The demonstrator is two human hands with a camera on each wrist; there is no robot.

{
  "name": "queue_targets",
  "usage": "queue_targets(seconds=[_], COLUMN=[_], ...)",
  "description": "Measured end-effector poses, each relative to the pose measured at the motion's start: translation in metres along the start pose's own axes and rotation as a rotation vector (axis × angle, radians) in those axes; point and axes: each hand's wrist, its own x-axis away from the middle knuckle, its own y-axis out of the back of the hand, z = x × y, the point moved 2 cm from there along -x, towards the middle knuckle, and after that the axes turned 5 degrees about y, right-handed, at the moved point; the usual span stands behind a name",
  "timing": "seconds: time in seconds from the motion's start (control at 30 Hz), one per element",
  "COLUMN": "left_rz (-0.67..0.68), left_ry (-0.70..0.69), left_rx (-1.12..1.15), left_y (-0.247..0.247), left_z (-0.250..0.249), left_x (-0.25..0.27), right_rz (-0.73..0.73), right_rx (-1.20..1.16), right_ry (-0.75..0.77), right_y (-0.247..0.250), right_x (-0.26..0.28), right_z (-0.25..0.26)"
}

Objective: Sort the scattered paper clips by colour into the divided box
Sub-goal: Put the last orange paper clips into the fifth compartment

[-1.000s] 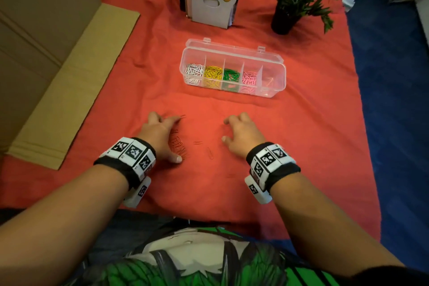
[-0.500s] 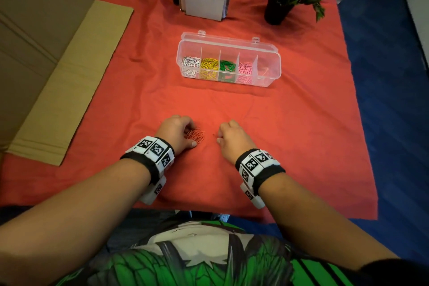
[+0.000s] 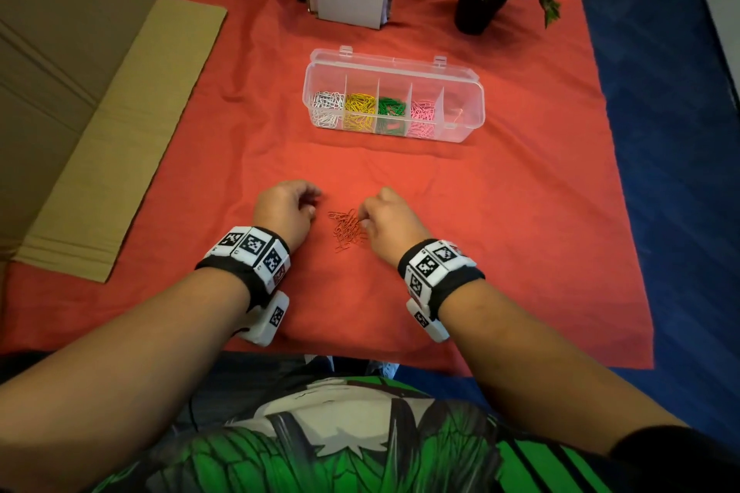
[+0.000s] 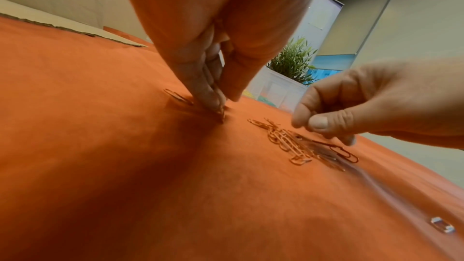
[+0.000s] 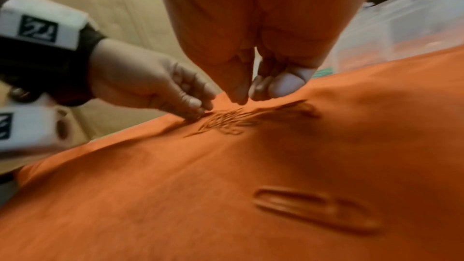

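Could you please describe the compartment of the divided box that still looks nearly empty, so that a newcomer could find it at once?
On the red cloth, beyond both hands, lies a clear divided box with its lid open. Its compartments run white, yellow, green, pink from the left. The one meant is the rightmost compartment: almost bare, while its neighbours hold heaps of clips.

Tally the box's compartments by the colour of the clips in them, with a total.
White clips: 1
Yellow clips: 1
Green clips: 1
Pink clips: 1
Orange clips, only a few: 1
Total: 5 compartments in the box
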Motion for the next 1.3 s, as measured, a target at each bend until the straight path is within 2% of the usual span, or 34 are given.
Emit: queue_targets(seconds=[0.1,0.2,0.27,0.37,0.6,0.77,0.87,0.93,1.03,1.17,1.3], left_rz=[-0.012,-0.036,-0.039,-0.024,-0.014,-0.048,0.076,0.160,0.152,0.101,0.113], left_ry=[-0.050,-0.095,-0.109,-0.097,-0.069,-0.039,0.008,0.068,0.037,-0.109,-0.155], left_rx=[-0.090,-0.202,-0.292,-0.344,-0.349,-0.120,0.052,0.131,-0.028,-0.258,-0.347], left_y=[0.001,0.006,0.011,0.015,0.015,0.009,0.000,-0.005,-0.011,-0.017,-0.024], left_z=[0.002,0.007,0.012,0.015,0.013,0.005,-0.001,-0.005,-0.008,-0.007,-0.002], left_x=[0.004,0.005,0.005,0.006,0.001,0.002,0.002,0.002,0.002,0.007,0.007], right_rz=[0.028,0.022,0.013,0.053,-0.028,-0.062,-0.072,-0.073,-0.098,-0.082,-0.015], right_rx=[0.192,0.336,0.327,0.115,-0.336,-0.615,-0.820,-0.859,-0.722,-0.335,0.019], right_ry=[0.148,0.169,0.151,0.028,-0.223,-0.349,-0.422,-0.443,-0.450,-0.365,-0.257], right_y=[-0.012,-0.015,-0.012,-0.006,0.006,0.008,0.015,0.017,0.022,0.030,0.022], right_x=[-0.002,-0.003,-0.006,-0.011,-0.012,-0.010,-0.005,-0.003,0.000,0.005,0.011], right_z=[0.016,0.022,0.018,0.005,-0.014,-0.021,-0.024,-0.028,-0.036,-0.038,-0.036])
